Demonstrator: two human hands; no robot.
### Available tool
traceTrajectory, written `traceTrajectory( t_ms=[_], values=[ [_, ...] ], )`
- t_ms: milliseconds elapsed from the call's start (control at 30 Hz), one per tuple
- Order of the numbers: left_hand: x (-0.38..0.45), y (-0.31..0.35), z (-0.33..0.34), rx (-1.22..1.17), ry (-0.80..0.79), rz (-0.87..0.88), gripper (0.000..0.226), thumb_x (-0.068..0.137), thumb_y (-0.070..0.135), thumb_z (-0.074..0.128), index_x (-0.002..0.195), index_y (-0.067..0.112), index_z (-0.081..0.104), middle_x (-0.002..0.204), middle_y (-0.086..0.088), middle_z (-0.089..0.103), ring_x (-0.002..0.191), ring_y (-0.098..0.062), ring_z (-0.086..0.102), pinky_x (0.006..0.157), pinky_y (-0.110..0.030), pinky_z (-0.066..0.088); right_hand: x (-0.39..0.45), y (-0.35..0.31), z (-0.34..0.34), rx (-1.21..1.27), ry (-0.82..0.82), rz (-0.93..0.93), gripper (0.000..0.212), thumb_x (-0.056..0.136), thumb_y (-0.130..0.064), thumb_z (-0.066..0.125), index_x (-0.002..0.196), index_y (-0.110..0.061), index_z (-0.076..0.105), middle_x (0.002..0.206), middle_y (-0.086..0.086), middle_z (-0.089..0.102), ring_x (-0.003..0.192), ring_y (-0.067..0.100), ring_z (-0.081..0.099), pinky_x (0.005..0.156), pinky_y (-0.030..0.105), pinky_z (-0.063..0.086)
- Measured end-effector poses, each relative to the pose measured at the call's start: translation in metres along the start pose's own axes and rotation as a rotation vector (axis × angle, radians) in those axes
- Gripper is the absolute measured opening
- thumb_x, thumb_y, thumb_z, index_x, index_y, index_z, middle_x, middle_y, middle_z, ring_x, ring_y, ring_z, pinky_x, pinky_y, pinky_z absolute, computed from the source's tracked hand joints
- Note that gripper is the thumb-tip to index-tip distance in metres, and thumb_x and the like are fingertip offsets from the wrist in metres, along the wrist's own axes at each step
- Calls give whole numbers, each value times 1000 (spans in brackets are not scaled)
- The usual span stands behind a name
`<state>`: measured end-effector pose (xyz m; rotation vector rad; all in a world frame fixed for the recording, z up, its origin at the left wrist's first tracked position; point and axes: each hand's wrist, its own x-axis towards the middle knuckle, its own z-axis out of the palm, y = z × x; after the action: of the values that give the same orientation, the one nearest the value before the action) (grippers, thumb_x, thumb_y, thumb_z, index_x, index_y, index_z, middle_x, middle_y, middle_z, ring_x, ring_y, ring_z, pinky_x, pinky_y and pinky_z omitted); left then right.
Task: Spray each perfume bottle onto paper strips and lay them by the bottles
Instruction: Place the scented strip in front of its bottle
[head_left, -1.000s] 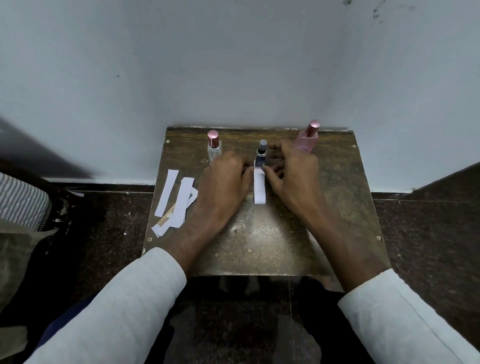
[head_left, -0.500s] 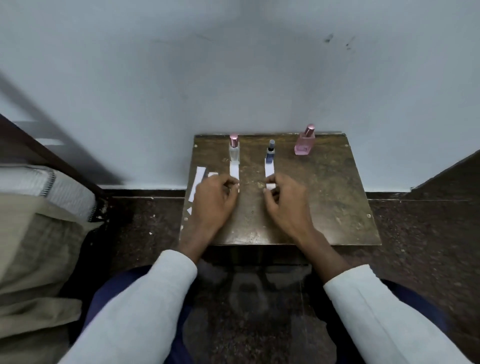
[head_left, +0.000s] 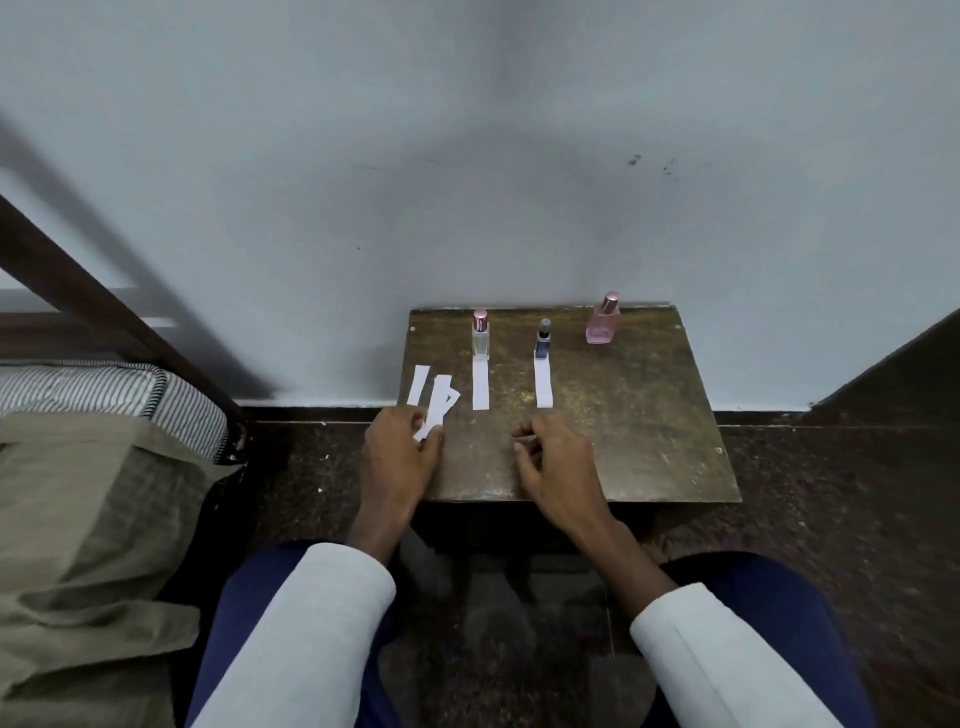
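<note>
Three perfume bottles stand along the back of a small brown table (head_left: 649, 415): a clear bottle with a pink cap (head_left: 480, 338), a small dark blue bottle (head_left: 543, 343) and a pink bottle (head_left: 602, 322). A white paper strip (head_left: 481, 384) lies in front of the clear bottle, and another strip (head_left: 543, 384) lies in front of the blue one. No strip lies by the pink bottle. Loose spare strips (head_left: 434, 400) sit at the table's left edge. My left hand (head_left: 400, 452) touches the near end of these spare strips. My right hand (head_left: 558, 457) hovers over the table's front, fingers loosely curled, holding nothing.
A grey wall rises right behind the table. To the left are a bed with a striped mattress (head_left: 104, 389), a khaki cloth (head_left: 78, 519) and a dark wooden bed frame (head_left: 104, 306). Dark speckled floor surrounds the table. My knees in blue trousers sit below the table's front.
Both hands have drawn back from the strips by the clear and blue bottles toward the table's front. The left hand has shifted left onto the spare strips. The camera has pulled back.
</note>
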<state>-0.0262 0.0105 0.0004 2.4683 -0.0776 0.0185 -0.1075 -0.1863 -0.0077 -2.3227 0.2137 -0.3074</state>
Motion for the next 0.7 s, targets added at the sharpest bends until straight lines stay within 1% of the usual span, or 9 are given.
traceTrajectory(
  t_ms=[133,233,333,400,500,600,700],
  values=[
    [7,6,9,47,4,-6,37,92,40,80,115,12,75,109,-9,70,104,-31,70,88,-40,57,5,5,4,-12,-39,-19,8,93,-8,71,96,-15,71,94,-4,71,82,13,66,78,36,59],
    [17,4,16,85,-4,-8,38,91,45,80,109,11,74,109,-11,69,101,-34,71,85,-44,60,6,11,8,-46,-64,-89,9,93,-8,72,96,-15,70,91,-3,69,82,12,62,79,33,56],
    [26,0,20,126,-10,-9,31,91,41,80,104,14,74,106,-9,70,98,-33,73,83,-45,62,9,14,8,-70,-79,-128,6,94,-10,72,96,-16,70,90,-3,68,82,11,60,79,29,53],
    [28,0,20,165,-5,-21,28,91,41,79,106,18,74,107,-6,71,97,-32,73,82,-45,63,12,16,10,-71,-86,-143,5,95,-12,72,97,-17,70,90,-3,68,82,12,61,78,30,53],
    [29,2,19,229,0,-27,25,92,43,76,108,24,74,109,0,73,98,-31,74,81,-45,62,18,14,12,-72,-117,-157,5,96,-14,70,97,-18,69,92,-5,68,81,9,59,77,28,54],
    [30,3,15,206,9,-28,23,91,44,76,105,26,76,105,4,75,97,-28,74,81,-43,63,22,9,14,-70,-142,-179,6,95,-13,68,97,-19,68,94,-8,67,81,7,58,77,24,52],
    [30,5,9,161,25,-51,23,90,46,77,103,27,78,98,11,78,95,-21,76,79,-38,62,25,5,15,-54,-129,-176,8,94,-12,68,96,-19,67,92,-8,67,81,9,61,77,28,54]
  ],
)
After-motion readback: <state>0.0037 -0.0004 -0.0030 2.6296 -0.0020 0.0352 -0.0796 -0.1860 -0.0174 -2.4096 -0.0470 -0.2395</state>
